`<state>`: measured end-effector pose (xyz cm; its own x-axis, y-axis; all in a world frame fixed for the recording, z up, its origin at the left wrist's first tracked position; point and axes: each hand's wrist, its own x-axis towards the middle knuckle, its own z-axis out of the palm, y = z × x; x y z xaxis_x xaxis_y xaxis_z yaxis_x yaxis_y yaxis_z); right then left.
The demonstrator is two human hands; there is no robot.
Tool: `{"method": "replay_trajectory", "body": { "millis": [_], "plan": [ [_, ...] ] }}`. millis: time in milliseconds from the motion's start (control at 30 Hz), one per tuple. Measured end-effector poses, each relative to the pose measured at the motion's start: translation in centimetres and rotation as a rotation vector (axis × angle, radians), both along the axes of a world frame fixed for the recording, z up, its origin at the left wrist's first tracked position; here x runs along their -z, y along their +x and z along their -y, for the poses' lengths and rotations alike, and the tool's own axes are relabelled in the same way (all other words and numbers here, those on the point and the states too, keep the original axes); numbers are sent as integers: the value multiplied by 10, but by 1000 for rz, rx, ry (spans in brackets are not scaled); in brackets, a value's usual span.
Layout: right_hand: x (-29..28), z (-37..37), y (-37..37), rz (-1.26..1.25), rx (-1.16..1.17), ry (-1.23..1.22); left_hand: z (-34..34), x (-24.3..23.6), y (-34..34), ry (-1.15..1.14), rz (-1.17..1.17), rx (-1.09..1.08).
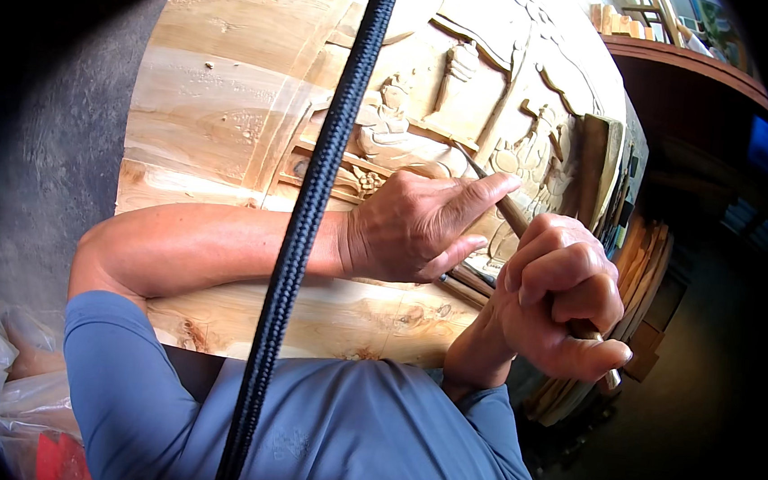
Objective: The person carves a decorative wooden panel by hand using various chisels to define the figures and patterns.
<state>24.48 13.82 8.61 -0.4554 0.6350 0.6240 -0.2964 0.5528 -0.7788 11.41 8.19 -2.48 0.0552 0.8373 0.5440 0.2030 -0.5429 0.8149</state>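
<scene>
A carving chisel (514,216) slants across the carved right part of a pale wooden relief panel (199,122). My right hand (565,286) is closed round its handle, whose end sticks out below the fist. My left hand (417,225) rests over the panel, its index finger across the chisel's shaft and its thumb held apart; the other fingers are mostly hidden. The narrow tip reaches a reclining carved figure (400,147). Around it stand carved figures, a pillar (455,76) and a tree trunk in relief.
A black braided cable (316,181) hangs across the view. More tools (466,285) lie beside my hands, and a dark wood block (595,171) stands at the panel's right. Wood strips (643,269) stack beyond it. Plastic bags (29,393) lie at lower left; a brown table (687,61) is far right.
</scene>
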Motion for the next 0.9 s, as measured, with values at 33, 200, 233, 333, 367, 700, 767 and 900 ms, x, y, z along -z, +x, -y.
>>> {"method": "replay_trajectory", "body": {
  "millis": [33, 200, 233, 333, 367, 700, 767, 900],
  "plan": [
    [0, -1, 0, 6, -9, 0, -1, 0, 0, 0, 4, -3],
    [-1, -2, -3, 45, 51, -9, -1, 2, 2, -5, 4, -9],
    [0, -2, -5, 35, 50, -14, 0, 2, 1, -20, -6, 0],
    [-6, -7, -7, 65, 39, -55, -1, 3, 2, -30, 10, 9],
    [-7, -10, -8, 68, 32, -75, -1, 3, 3, -29, 18, 4],
    [-6, -16, -7, 33, 11, -198, -1, 3, 2, -45, 21, 15],
    [-3, -5, -5, 71, 28, -58, 0, 2, 1, -23, 12, 22],
    [-11, 3, 2, 66, 12, 28, 0, 3, 4, 55, 45, 10]
  ]
}}
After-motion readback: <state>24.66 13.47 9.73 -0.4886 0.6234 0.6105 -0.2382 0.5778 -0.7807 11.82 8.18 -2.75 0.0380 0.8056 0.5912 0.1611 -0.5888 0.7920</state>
